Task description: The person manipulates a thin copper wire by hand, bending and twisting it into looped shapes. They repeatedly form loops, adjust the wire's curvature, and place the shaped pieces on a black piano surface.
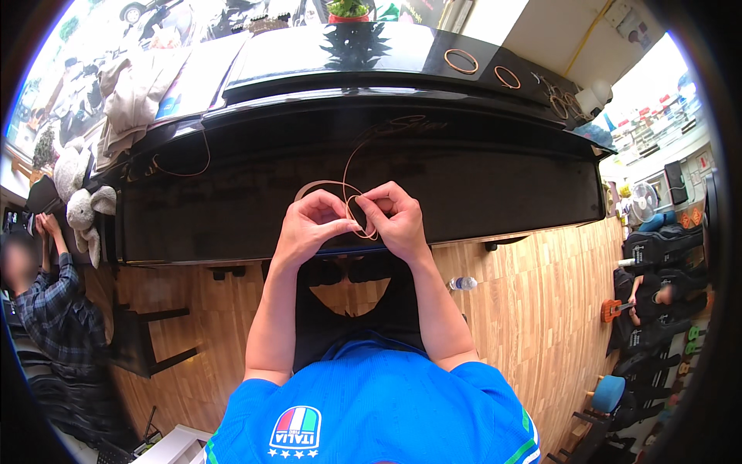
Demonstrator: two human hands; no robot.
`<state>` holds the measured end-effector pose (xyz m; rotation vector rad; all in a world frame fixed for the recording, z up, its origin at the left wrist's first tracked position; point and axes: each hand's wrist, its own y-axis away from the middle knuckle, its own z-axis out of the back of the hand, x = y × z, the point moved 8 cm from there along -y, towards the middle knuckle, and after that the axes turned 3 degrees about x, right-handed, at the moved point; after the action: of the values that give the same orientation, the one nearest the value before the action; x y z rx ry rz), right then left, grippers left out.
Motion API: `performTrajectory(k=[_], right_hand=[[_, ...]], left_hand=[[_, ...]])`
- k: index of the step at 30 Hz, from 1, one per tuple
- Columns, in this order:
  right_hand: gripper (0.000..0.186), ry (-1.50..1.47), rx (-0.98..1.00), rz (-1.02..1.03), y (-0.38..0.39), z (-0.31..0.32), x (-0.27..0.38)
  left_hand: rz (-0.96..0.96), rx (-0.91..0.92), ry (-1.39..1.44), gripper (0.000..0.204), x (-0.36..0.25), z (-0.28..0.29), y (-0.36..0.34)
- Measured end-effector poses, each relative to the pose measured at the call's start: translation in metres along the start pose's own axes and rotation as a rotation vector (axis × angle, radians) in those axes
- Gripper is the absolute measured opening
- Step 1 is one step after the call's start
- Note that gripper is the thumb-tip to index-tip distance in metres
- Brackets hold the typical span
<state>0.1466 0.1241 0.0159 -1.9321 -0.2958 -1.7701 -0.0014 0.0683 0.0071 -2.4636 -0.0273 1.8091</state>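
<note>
Both hands meet above the front of a black piano (495,185), working a thin copper-coloured strand (345,172) that looks like wire or cane. My left hand (311,226) is closed, thumb and index finger pinching the strand near its small loops. Opposite it, my right hand (393,220) pinches the same strand between thumb and fingertips. Small loops overlap between the hands, while a free length curves up toward the piano and a wider bend arches over my left fingers. Fingertips partly cover where the loops cross.
On the piano top lie two copper-coloured rings (461,62) and a looser bundle of coils (564,103). A plush rabbit (83,205) and beige cloth (127,100) are at left, near a person in a plaid shirt (62,298). A plastic bottle (463,284) is on the floor.
</note>
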Motion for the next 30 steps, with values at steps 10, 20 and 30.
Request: performTrajectory(k=[10, 20, 30], right_hand=[[0.008, 0.043, -0.034, 0.000, 0.000, 0.001, 0.001], [0.008, -0.005, -0.166, 0.081, 0.001, 0.010, 0.000], [0.013, -0.201, -0.299, 0.123, 0.001, 0.028, -0.003]], left_hand=[[0.033, 0.047, 0.019, 0.013, -0.005, -0.002, 0.003], [-0.026, 0.037, -0.050, 0.029, -0.005, -0.006, 0.002], [-0.022, -0.019, -0.113, 0.028, -0.006, -0.006, 0.003]])
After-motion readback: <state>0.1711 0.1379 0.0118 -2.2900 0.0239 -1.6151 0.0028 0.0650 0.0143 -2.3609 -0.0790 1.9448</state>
